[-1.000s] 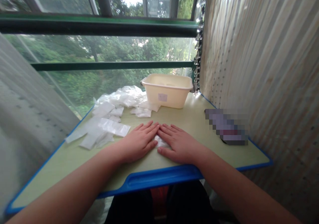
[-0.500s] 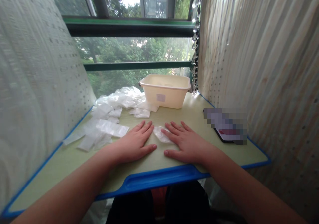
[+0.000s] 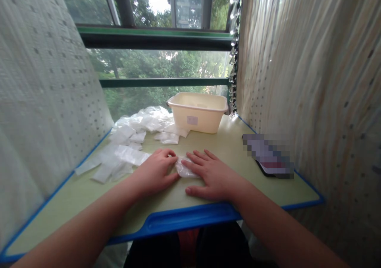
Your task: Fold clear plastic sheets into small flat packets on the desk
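Note:
A small clear plastic bag (image 3: 186,168) lies on the table between my hands. My right hand (image 3: 212,172) rests flat on its right part, fingers spread and thumb apart, covering that side. On the bag's left, my left hand (image 3: 157,170) has bent fingers, with its index fingertip at the bag's edge. Its thumb is held apart from the index finger, lower down near the bag. I see nothing gripped in either hand.
A pile of clear plastic bags (image 3: 125,135) spreads over the table's left side. Behind stands a cream plastic bin (image 3: 205,121) with a label. A phone (image 3: 268,157), partly blurred, lies at right. The table (image 3: 232,141) has a blue rim; curtains flank it.
My left hand's fingers have bent from flat toward the bag's edge. My right hand has slid slightly left and down, and the bag has shifted left with it.

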Motion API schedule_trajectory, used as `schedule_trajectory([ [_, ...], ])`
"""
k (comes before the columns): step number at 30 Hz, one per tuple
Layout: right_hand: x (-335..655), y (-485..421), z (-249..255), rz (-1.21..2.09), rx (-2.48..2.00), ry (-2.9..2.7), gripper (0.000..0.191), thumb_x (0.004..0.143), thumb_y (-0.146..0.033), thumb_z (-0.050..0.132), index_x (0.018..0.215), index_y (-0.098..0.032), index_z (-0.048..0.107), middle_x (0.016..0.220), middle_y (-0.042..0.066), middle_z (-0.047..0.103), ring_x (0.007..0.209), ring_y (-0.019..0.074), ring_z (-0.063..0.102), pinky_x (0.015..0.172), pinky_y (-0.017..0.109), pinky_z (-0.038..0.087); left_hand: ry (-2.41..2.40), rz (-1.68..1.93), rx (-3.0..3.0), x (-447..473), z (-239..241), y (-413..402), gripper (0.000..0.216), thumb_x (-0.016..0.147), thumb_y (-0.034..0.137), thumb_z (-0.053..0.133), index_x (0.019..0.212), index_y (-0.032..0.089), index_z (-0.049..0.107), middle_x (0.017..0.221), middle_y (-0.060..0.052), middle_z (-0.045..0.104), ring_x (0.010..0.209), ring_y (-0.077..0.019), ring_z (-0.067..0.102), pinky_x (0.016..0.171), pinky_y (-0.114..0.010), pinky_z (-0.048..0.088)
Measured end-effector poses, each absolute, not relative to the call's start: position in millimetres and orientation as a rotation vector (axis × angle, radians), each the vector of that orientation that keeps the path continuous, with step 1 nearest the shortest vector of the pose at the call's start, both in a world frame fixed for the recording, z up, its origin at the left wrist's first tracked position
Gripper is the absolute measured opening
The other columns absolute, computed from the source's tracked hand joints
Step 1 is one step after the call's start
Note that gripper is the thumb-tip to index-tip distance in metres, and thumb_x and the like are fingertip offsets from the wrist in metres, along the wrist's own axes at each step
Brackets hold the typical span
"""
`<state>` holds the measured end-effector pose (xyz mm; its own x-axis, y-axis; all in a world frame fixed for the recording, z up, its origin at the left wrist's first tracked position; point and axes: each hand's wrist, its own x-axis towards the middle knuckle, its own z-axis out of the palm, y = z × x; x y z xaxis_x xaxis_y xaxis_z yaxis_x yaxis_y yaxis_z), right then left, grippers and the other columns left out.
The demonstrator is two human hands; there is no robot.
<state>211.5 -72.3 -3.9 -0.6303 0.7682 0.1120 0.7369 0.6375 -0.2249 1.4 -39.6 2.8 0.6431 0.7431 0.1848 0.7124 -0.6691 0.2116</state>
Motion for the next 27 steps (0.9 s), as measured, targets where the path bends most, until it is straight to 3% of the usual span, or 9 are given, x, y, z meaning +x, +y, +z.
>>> schedule_trajectory([
  [6,208.6,-71.2,-4.9,0.192,-1.239,-2.643,0.076,0.075,-0.066,0.036,0.138,-0.025,0.025,0.143,0.007,0.026,0.130,0.0276,0.022,0.106,0.045,0.010,1.213,0.414,2.460,-4.5,1.1,-27.5,0.049,0.065,0.032,0.060,0.111,0.015,0.058,0.115,-0.009,0.053,0.105,-0.0244,0.050,0.093,-0.035,0.038],
  [10,206.8,-72.0,-4.0,0.165,-1.265,-2.626,0.075,0.076,-0.066,0.036,0.137,-0.023,0.027,0.143,0.008,0.025,0.130,0.0279,0.022,0.106,0.045,0.010,1.289,0.612,2.234,-6.3,1.1,-26.5,0.062,0.071,0.022,0.049,0.131,0.012,0.034,0.116,-0.010,0.056,0.097,-0.0195,0.056,0.081,-0.031,0.047],
  [12,205.2,-72.6,-3.2,0.137,-1.276,-2.614,0.074,0.076,-0.065,0.036,0.136,-0.023,0.029,0.143,0.008,0.025,0.130,0.0276,0.023,0.106,0.044,0.011,1.371,0.704,2.247,-4.3,1.5,-29.3,0.052,0.076,0.027,0.046,0.126,0.012,0.041,0.109,-0.010,0.060,0.092,-0.0202,0.057,0.077,-0.032,0.047],
  [14,203.2,-72.8,-2.8,0.100,-1.282,-2.597,0.073,0.077,-0.065,0.035,0.136,-0.022,0.031,0.143,0.009,0.026,0.129,0.0273,0.024,0.105,0.044,0.012,1.363,0.666,2.393,-1.0,1.5,-32.9,0.040,0.076,0.038,0.049,0.108,0.014,0.057,0.102,-0.010,0.062,0.092,-0.0229,0.056,0.081,-0.035,0.045],
  [16,201.1,-72.2,-3.0,0.071,-1.288,-2.583,0.072,0.077,-0.065,0.034,0.135,-0.022,0.032,0.142,0.009,0.027,0.128,0.0272,0.025,0.105,0.044,0.012,1.281,0.586,2.520,2.4,0.6,-35.8,0.034,0.076,0.043,0.051,0.095,0.017,0.063,0.098,-0.008,0.063,0.093,-0.0239,0.055,0.085,-0.036,0.042],
  [20,197.4,-68.9,-4.4,0.067,-1.300,-2.589,0.071,0.078,-0.064,0.034,0.135,-0.022,0.032,0.141,0.010,0.030,0.127,0.0270,0.028,0.103,0.044,0.015,1.244,0.589,2.553,2.9,-2.5,-36.2,0.029,0.077,0.032,0.049,0.100,0.019,0.062,0.100,-0.007,0.064,0.095,-0.0225,0.055,0.086,-0.035,0.042],
  [24,195.7,-67.9,-4.9,0.057,-1.281,-2.602,0.071,0.078,-0.064,0.034,0.136,-0.023,0.030,0.142,0.009,0.027,0.127,0.0269,0.026,0.103,0.043,0.015,1.269,0.620,2.444,-4.4,-3.0,-31.0,0.039,0.076,0.022,0.046,0.114,0.019,0.054,0.099,-0.005,0.065,0.084,-0.0185,0.059,0.078,-0.030,0.046],
  [27,192.9,-71.8,-3.6,-0.011,-1.245,-2.545,0.065,0.078,-0.059,0.039,0.132,-0.022,0.036,0.140,0.009,0.031,0.126,0.0269,0.027,0.103,0.042,0.016,1.216,0.601,2.465,-8.0,-1.6,-27.1,0.029,0.076,0.023,0.047,0.101,0.020,0.061,0.092,-0.003,0.065,0.076,-0.0164,0.059,0.072,-0.027,0.046],
])
